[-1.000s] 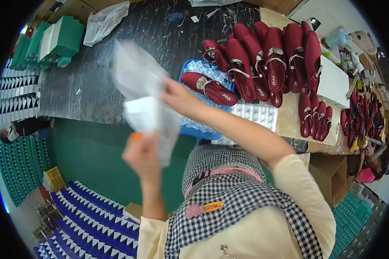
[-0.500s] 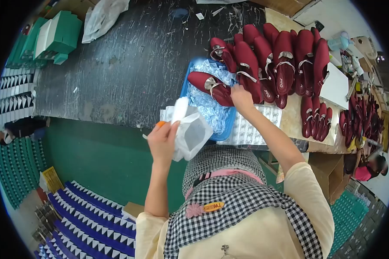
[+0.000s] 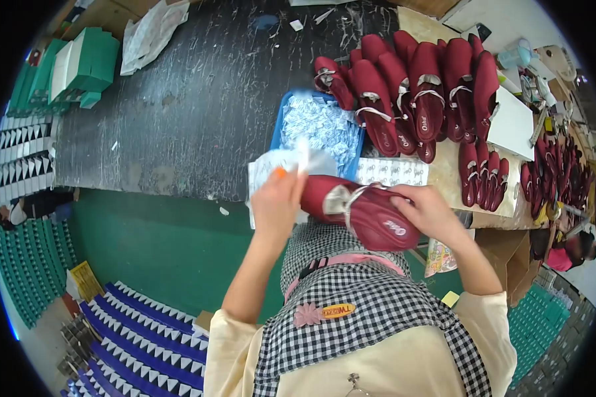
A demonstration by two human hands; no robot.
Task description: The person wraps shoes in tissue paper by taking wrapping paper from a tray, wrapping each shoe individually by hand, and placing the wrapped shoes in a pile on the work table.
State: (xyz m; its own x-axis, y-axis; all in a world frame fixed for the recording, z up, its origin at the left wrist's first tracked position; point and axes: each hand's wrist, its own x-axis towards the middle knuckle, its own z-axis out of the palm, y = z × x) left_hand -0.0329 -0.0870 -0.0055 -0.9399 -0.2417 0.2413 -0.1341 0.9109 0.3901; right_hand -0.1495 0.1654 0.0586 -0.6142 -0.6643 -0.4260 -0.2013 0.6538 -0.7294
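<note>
My right hand (image 3: 422,210) is closed on the heel end of a dark red slipper (image 3: 384,221), thumb on top, in front of my apron. The slipper's toe points left, with whitish stuffing inside and a silvery strap across it. At the toe, my left hand (image 3: 276,210) is closed on a crumpled white translucent bag (image 3: 279,160), with something orange at its fingertips. The bag is partly blurred. Just beyond my hands stands a blue tray (image 3: 278,119) of small pale packets (image 3: 318,129).
Several red slippers (image 3: 427,99) stand at the right of the black table (image 3: 159,126), beside a printed sheet (image 3: 394,172). Green boxes (image 3: 86,63) and a plastic bag (image 3: 152,36) are at the back left. A person in pink (image 3: 561,258) is at the far right.
My right hand has left the tray and brought the red slipper toward my body. My left hand has moved slightly right and up with the white bag, to the slipper's toe.
</note>
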